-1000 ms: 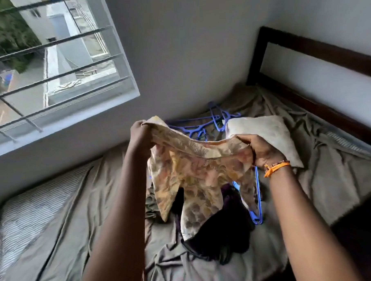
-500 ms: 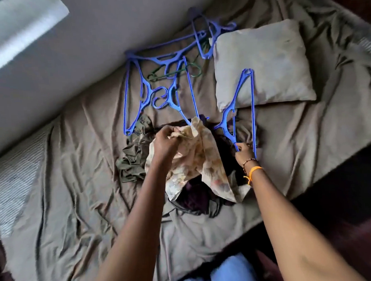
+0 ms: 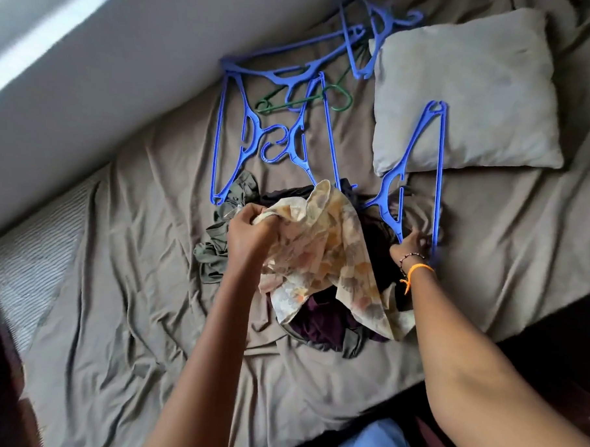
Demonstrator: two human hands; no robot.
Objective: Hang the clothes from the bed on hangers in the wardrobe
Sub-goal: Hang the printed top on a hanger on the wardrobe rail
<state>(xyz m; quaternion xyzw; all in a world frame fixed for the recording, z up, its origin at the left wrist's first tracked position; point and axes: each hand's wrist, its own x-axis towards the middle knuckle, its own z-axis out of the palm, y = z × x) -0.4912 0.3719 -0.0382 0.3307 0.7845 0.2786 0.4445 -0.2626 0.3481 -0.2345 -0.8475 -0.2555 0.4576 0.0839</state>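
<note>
L hand (image 3: 250, 230) grips floral top (image 3: 325, 255), R hand (image 3: 410, 247) pinches hanger (image 3: 417, 181) by bed (image 3: 128, 298) edge: lift hanger clear w/o snagging pile.

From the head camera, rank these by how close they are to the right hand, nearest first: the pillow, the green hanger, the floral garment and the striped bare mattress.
Measured from the right hand:
1. Floral garment, just to its left, bunched in the left hand.
2. Pillow, beyond it, toward the head of the bed.
3. Green hanger, beyond and to the left, near the wall.
4. Striped bare mattress, far left edge.
</note>
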